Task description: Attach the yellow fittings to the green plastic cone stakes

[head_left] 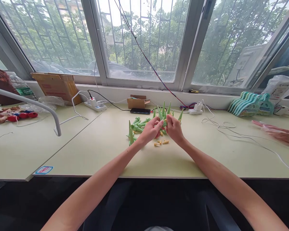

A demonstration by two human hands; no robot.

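Observation:
Both my hands meet over the middle of the pale green table (106, 150). My left hand (151, 129) and my right hand (173, 127) are closed together on one green cone-shaped plastic piece (164, 123) held between their fingertips. Behind and to the left of them lies a pile of green cone spikes (138, 125), some upright, some lying flat. A few small yellow pieces (162, 142) lie on the table just below my hands.
A black phone (140, 111) and a small cardboard box (137, 102) lie by the windowsill. A white power strip (95, 105) with cables is at the back left. Teal packaged items (248, 104) stand at right. Another person's hand (283, 136) rests at far right. White cables (231, 128) trail across the table.

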